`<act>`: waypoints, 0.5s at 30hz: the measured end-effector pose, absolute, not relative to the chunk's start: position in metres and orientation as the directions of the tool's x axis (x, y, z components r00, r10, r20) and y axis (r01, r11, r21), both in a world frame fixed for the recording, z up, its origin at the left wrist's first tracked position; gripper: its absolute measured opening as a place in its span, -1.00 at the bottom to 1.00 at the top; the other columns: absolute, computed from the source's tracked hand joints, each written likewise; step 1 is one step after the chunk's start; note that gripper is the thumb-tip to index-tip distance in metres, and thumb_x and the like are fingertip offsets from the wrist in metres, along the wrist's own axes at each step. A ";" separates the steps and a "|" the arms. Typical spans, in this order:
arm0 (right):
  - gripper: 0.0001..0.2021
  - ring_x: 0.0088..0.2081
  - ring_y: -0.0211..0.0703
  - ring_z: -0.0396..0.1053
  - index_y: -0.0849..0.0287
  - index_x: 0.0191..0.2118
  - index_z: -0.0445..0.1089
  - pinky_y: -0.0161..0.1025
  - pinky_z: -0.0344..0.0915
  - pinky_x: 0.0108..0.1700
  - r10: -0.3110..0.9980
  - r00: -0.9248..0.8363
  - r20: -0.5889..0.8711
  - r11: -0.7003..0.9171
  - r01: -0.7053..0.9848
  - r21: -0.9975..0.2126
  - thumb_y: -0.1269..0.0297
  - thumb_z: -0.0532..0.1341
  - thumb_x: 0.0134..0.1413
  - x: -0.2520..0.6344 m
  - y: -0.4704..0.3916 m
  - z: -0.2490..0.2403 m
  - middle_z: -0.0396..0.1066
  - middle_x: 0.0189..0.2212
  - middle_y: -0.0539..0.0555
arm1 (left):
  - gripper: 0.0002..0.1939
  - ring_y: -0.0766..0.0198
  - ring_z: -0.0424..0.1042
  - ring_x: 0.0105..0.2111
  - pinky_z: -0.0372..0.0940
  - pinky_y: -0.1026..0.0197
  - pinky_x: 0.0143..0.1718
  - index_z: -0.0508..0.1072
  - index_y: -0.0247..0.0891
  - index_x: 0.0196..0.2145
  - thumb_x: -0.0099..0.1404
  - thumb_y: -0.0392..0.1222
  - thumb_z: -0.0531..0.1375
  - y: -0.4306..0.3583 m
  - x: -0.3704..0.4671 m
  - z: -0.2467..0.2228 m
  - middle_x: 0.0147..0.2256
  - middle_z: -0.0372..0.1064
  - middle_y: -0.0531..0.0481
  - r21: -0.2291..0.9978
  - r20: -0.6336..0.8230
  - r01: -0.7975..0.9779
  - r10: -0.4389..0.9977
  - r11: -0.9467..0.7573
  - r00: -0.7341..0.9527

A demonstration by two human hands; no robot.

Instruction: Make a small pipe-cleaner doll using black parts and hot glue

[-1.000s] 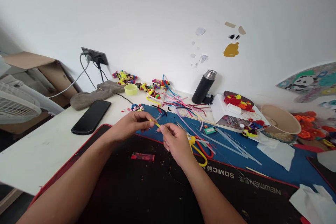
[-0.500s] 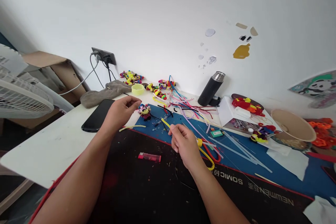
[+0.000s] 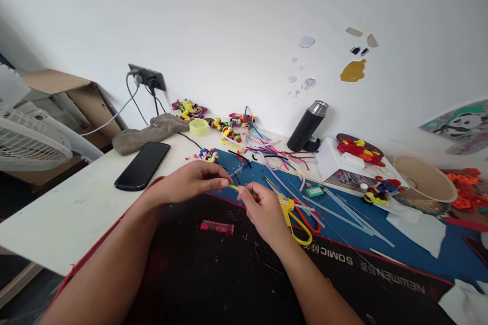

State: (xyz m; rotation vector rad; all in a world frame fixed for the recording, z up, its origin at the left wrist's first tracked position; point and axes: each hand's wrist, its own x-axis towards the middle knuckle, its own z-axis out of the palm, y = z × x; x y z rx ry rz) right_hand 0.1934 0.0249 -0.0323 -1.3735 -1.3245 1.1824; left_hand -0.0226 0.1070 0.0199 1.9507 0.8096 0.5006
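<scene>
A short yellow pipe cleaner (image 3: 233, 187) spans the small gap between my hands above the mat. My left hand (image 3: 200, 182) pinches its left end between thumb and fingers. At the other end, my right hand (image 3: 263, 210) is closed on it with thumb and forefinger. Just behind them, a small figure of twisted pipe cleaners (image 3: 208, 155) stands partly hidden by my left hand. Close to my right hand lie a yellow tool like a glue gun (image 3: 286, 206) and scissors with red handles (image 3: 314, 224). Below my hands is a pink lighter (image 3: 217, 227).
Loose coloured pipe cleaners (image 3: 282, 160) and several finished figures (image 3: 189, 109) lie along the wall. A black phone (image 3: 143, 165) is at left, beside a fan (image 3: 32, 137). A black flask (image 3: 308, 127), glue sticks (image 3: 353, 216) and a tan bowl (image 3: 425, 180) are at right.
My left hand has come down and right from beside the figure and taken the pipe cleaner's free end. My right hand still holds the other end. The figure now leans or lies lower.
</scene>
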 end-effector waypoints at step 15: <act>-0.66 -0.63 -0.31 0.10 0.11 -0.32 0.47 -0.33 0.03 -0.56 0.998 -0.008 -0.069 -0.068 0.105 -0.992 -0.06 0.23 0.33 0.190 0.024 -0.026 0.17 -0.62 -0.13 | -0.66 0.14 0.44 -0.39 0.30 0.25 -0.37 0.65 -0.19 -0.34 0.27 0.15 0.33 0.111 -0.020 0.009 -0.40 0.54 -0.03 0.863 -0.041 0.400 0.747 -0.309 0.664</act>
